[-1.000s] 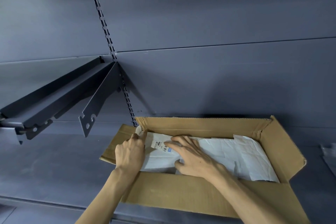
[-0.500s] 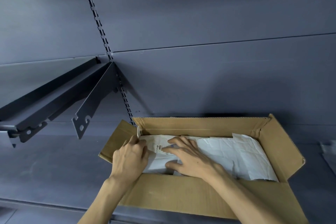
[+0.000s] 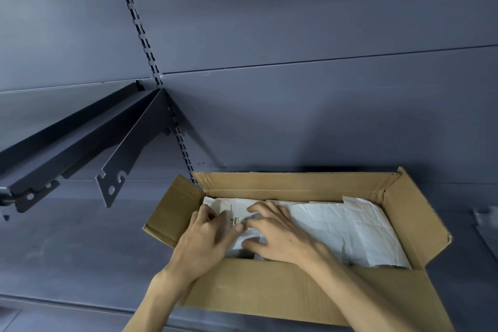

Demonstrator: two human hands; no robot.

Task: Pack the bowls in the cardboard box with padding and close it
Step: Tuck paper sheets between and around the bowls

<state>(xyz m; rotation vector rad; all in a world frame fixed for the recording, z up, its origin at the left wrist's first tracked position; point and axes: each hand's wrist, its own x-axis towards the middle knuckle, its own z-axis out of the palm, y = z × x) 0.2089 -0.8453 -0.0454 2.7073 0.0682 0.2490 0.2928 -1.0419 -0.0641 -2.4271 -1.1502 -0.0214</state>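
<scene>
An open cardboard box (image 3: pixel 291 294) lies on a dark shelf, its flaps spread outward. White padding sheets (image 3: pixel 350 226) cover the inside, one bearing a small printed label near the left end. My left hand (image 3: pixel 204 240) lies on the padding at the box's left end, fingers fairly straight and pressing down. Beside it my right hand (image 3: pixel 277 232) is spread flat on the padding, fingertips by the label. No bowls show; whatever lies under the sheets is hidden.
The dark shelf surface (image 3: pixel 80 250) stretches to the left of the box. A tilted shelf with metal brackets (image 3: pixel 116 167) juts out at left, above that surface. A slotted upright (image 3: pixel 151 62) runs up the back wall. Something pale (image 3: pixel 487 218) sits at the right edge.
My left hand slid from the box's left wall inward onto the padding, closer to my right hand. The right hand stayed on the padding, shifting slightly.
</scene>
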